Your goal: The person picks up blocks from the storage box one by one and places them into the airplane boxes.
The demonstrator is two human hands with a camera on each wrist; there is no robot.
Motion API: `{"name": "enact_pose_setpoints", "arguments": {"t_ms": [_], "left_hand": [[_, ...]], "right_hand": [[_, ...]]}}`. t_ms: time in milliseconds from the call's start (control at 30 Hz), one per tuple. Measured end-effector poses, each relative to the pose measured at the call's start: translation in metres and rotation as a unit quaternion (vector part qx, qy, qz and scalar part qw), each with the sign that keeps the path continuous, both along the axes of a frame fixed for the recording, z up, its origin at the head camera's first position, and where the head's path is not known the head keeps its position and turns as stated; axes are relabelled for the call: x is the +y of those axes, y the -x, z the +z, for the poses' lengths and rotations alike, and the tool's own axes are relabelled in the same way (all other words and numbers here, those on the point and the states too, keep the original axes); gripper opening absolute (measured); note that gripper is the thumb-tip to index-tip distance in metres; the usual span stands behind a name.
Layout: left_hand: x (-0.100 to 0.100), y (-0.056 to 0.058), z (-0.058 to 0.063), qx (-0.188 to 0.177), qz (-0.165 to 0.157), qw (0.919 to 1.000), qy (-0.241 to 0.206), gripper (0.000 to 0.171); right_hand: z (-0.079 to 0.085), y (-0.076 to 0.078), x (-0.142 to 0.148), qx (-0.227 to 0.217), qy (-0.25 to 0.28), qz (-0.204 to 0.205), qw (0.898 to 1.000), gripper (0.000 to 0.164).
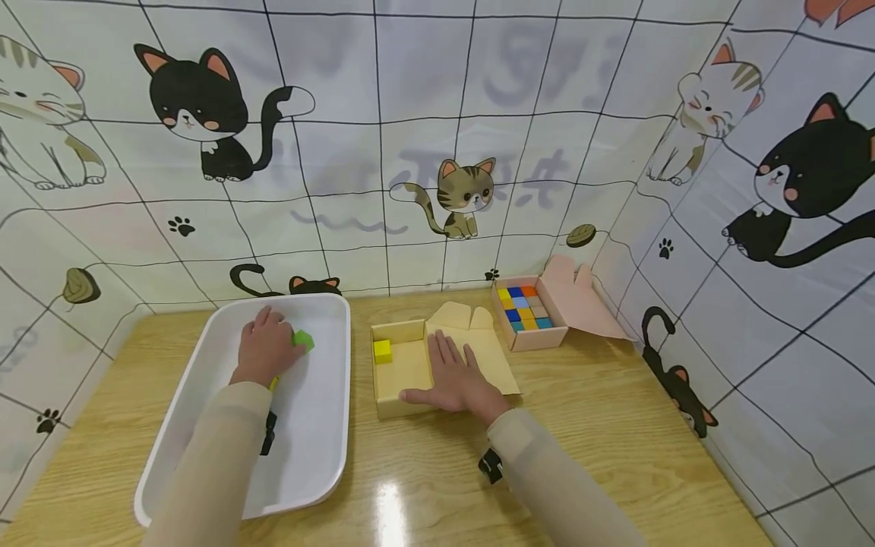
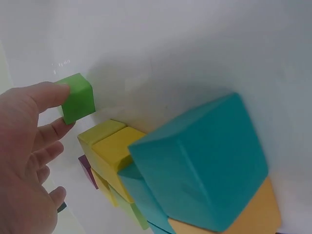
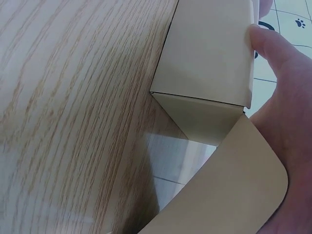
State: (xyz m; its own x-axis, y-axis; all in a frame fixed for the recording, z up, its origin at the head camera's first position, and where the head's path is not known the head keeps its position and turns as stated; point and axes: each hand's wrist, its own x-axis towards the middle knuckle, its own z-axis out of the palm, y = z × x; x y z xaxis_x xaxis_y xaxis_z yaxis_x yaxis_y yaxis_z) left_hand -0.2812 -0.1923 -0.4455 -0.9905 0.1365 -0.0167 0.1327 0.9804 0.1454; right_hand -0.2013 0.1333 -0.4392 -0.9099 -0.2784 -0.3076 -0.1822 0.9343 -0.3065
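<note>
Over the white tray (image 1: 324,448), my left hand (image 1: 266,351) pinches a green block (image 2: 78,100) between thumb and fingers. Beside it in the left wrist view, several more blocks lie in the tray, among them a yellow block (image 2: 114,153) and a large-looking teal block (image 2: 204,161). The cream cardboard box (image 1: 403,408) stands open right of the tray, with one yellow block (image 1: 382,351) in its far left corner. My right hand (image 1: 454,376) rests, fingers spread, across the box's opened lid (image 1: 495,361). Its thumb touches the box's near edge.
A pink box (image 1: 536,339), lid folded open to the right, stands at the back right and holds rows of coloured blocks. Cat-patterned sheeting (image 1: 417,91) encloses the wooden table (image 1: 588,441) at the back and sides.
</note>
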Motion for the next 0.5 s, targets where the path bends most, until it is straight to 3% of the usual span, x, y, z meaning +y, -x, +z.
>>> {"name": "enact_pose_setpoints", "arguments": {"t_ms": [267,500], "left_hand": [[0.004,-0.003,0.014,0.032,-0.011,0.9987,-0.039,0.035],[0.013,-0.003,0.03,0.063,-0.038,0.995,-0.067,0.034]], "right_hand": [[0.0,0.0,0.0,-0.006,-0.001,0.002,1.0,0.115],[0.001,0.0,0.0,-0.005,-0.006,0.004,1.0,0.116]]}}
